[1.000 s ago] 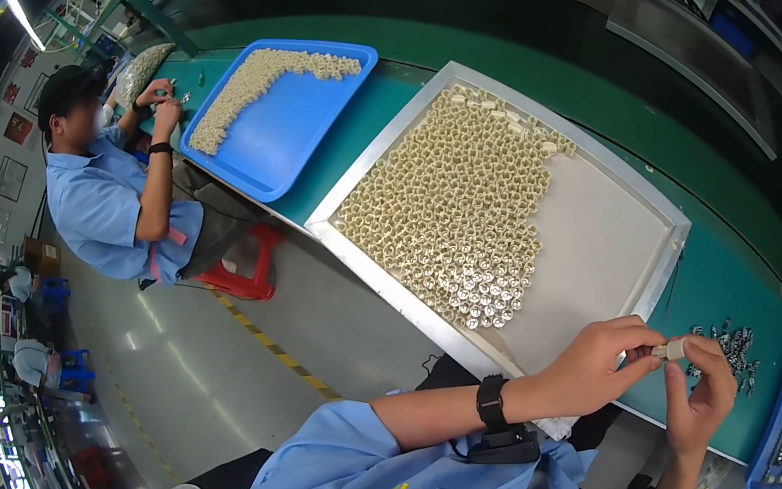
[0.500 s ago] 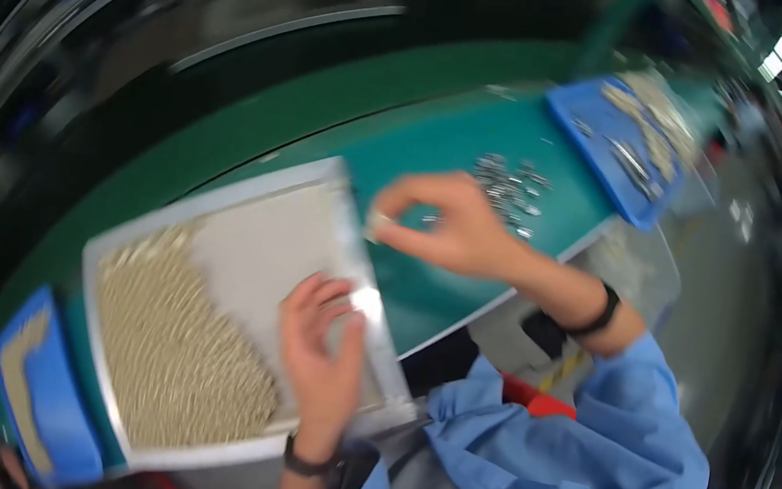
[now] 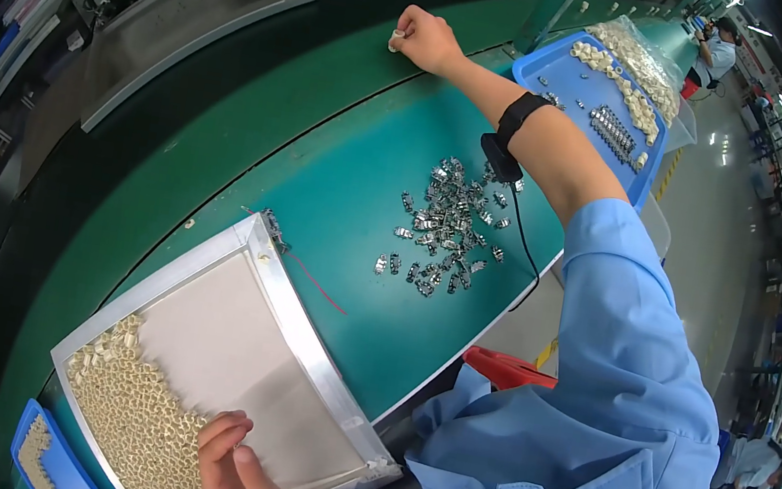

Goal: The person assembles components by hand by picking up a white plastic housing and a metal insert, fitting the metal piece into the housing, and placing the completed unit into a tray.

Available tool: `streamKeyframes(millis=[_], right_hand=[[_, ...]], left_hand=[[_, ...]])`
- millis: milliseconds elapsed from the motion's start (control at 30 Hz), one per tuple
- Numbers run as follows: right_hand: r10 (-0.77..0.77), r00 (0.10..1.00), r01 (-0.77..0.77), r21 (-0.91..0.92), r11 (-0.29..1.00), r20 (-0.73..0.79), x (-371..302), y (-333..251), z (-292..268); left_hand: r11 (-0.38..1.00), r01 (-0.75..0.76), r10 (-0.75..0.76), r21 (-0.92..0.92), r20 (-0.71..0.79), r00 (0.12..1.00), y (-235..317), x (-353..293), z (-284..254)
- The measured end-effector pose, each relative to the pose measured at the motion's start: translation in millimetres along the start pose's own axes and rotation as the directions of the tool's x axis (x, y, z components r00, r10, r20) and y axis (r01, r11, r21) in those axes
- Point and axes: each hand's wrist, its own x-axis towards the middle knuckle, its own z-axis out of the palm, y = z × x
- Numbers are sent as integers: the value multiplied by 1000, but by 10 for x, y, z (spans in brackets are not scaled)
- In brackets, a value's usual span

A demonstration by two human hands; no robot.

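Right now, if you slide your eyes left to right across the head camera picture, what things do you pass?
Left hand over the cream parts → metal tray → pile of metal clips → blue tray.

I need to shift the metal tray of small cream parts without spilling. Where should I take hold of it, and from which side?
Probably grip the metal tray by its raised rim, one hand on each long side, coming from the near table edge. The cream parts are heaped at the end by the left hand, so hold nearer that end and keep it level.
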Motion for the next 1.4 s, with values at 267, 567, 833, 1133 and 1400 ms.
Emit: streamKeyframes(millis=[267,567,833,1133,1400], right_hand=[[-51,992,63,-103,993,119,142,96,40],[52,991,-31,-166,986,126,140,158,-127],[-247,955,255,-24,967,163,-646,-306,-957],[-501,811,532,-24,846,300,-2092,-846,-663],[-324,840,269,185,945,435,-2108,-1203,-481]], left_hand=[[998,19,-23,55,75,997,-21,90,95],[998,15,-21,65,91,996,-49,35,75],[1000,-25,23,17,111,994,-32,-39,-40],[977,-117,125,181,-32,992,155,-182,-632],[458,-156,239,875,48,970,85,-148,-1174]])
